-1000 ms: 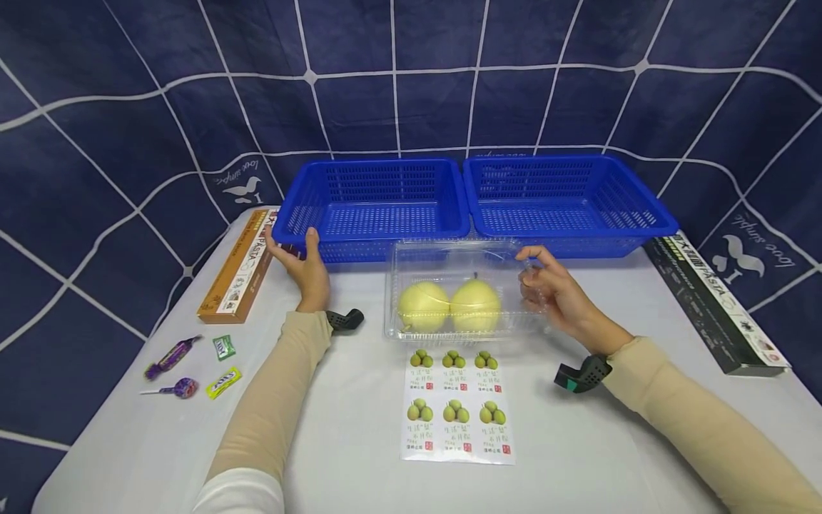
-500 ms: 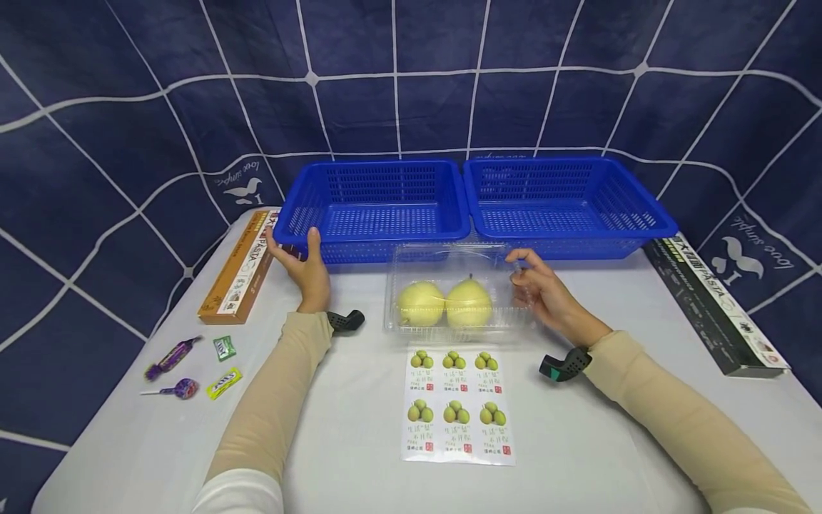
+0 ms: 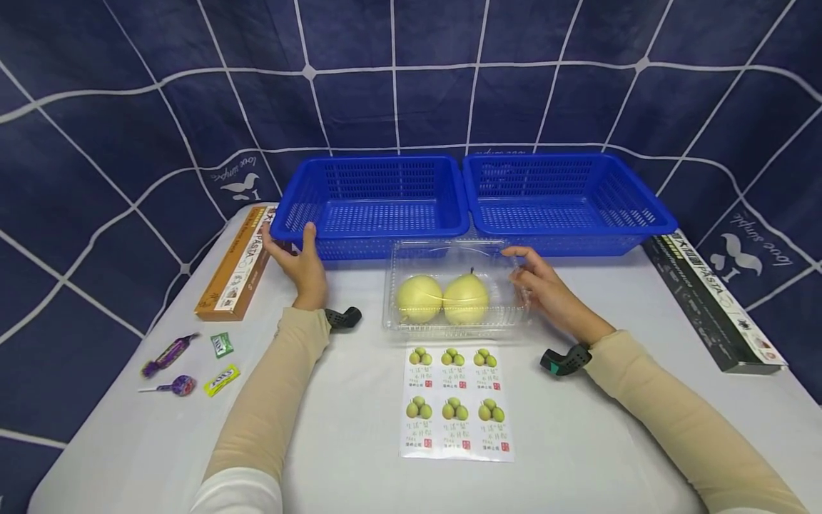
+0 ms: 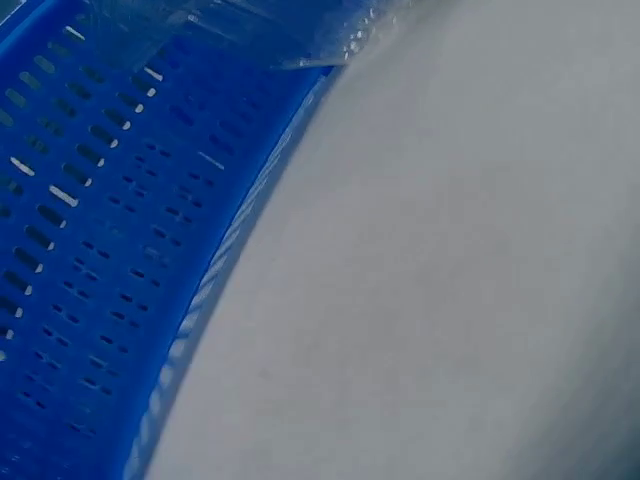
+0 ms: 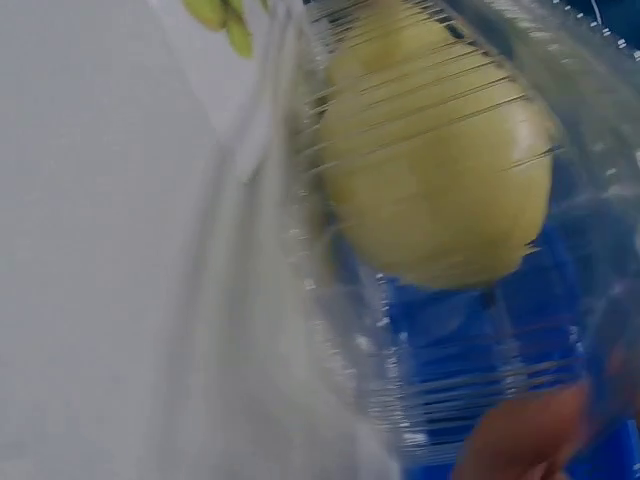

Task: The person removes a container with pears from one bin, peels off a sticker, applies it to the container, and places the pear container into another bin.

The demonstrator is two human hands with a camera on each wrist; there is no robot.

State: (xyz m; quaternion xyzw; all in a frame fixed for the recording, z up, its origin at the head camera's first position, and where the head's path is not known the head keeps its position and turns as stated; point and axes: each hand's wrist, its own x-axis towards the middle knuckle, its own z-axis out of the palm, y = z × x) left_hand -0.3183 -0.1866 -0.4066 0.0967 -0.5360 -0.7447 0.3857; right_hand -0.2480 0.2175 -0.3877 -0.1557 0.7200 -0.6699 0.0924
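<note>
In the head view, my right hand [image 3: 549, 293] grips the right end of a clear plastic clamshell box [image 3: 501, 314], its fingers bent at the box's side. Two pale yellow-green pears, a left pear [image 3: 419, 298] and a right pear [image 3: 466, 300], sit side by side inside. The right wrist view has one pear [image 5: 435, 160] behind the ribbed plastic. At the front left corner of the left blue basket [image 3: 392, 246], my left hand [image 3: 303, 271] touches the basket with thumb and fingers spread; some fingers are hidden. That hand does not show in the left wrist view.
A sheet of pear stickers [image 3: 457, 403] lies in front of the box. The right blue basket [image 3: 565, 246] adjoins the left one. Pasta boxes flank them, one brown [image 3: 234, 268] and one black [image 3: 713, 307]. Several sweets, including a lollipop [image 3: 183, 385], lie at the left.
My right hand has moved a little left, and the pears have shifted left with the clear box. My left hand has stayed at the basket corner.
</note>
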